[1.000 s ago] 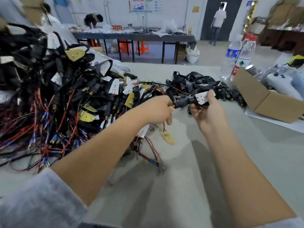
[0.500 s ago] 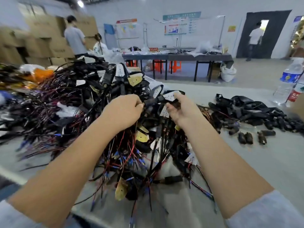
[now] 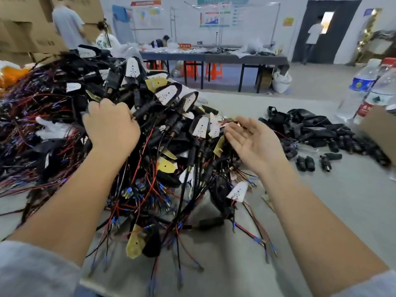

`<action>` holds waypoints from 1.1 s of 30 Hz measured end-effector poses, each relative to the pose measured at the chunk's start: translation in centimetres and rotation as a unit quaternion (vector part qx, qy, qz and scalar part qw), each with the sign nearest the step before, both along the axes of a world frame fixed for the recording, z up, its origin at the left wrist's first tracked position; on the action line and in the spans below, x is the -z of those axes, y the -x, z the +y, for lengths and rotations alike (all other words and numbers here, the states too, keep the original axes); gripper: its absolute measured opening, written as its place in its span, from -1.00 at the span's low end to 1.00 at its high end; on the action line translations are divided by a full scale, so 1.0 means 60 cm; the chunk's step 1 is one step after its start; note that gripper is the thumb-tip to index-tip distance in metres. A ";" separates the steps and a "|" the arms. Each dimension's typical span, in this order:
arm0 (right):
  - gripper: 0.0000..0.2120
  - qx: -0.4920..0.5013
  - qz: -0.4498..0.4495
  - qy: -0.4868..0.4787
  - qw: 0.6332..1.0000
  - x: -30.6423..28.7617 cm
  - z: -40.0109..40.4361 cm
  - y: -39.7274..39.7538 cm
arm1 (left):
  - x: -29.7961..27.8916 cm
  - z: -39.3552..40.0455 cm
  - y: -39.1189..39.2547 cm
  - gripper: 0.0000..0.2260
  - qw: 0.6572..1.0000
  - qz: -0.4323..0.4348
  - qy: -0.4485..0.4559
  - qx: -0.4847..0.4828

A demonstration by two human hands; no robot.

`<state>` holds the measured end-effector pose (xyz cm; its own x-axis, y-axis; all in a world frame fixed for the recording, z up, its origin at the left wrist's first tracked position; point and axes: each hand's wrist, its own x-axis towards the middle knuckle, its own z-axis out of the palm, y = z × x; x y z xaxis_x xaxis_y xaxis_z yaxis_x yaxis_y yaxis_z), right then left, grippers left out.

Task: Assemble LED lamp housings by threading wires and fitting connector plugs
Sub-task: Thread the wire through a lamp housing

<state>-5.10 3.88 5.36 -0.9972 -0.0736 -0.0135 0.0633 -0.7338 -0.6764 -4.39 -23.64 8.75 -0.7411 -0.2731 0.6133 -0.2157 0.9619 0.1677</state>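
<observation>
a large heap of assembled lamp housings (image 3: 150,116), black shells with white and yellow led plates and trailing red and black wires, is being kept on the grey table (image 3: 321,211) directly ahead, probably so that finished units are gathered in one place. the left hand (image 3: 111,127) is being held knuckles-up on top of the heap, its fingers curled down into the black parts; something is apparently being gripped there, though exactly which piece cannot be told because the fingertips are hidden. the right hand (image 3: 250,140) is being held palm-up at the heap's right edge, fingers spread and relaxed, with nothing being grasped; its fingertips are lying just beside a white led plate (image 3: 201,127). this looks like a unit being set down onto the heap, the right hand being freed for the next part. a smaller pile of empty black shells and plugs (image 3: 310,133) is being kept well apart to the right, likely as unassembled stock within easy reach. water bottles (image 3: 362,86) are standing beyond it.
</observation>
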 end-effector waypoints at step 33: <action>-0.62 0.192 0.046 -0.776 0.598 0.103 0.189 0.051 | 0.170 0.479 -0.021 -0.74 0.916 -0.194 -0.252 0.246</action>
<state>-8.14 15.19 -0.83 -0.9385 0.1909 0.2879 0.0015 0.8356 -0.5493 -3.13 5.12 -1.46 -0.9859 -0.0233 0.1657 0.0855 0.7808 0.6189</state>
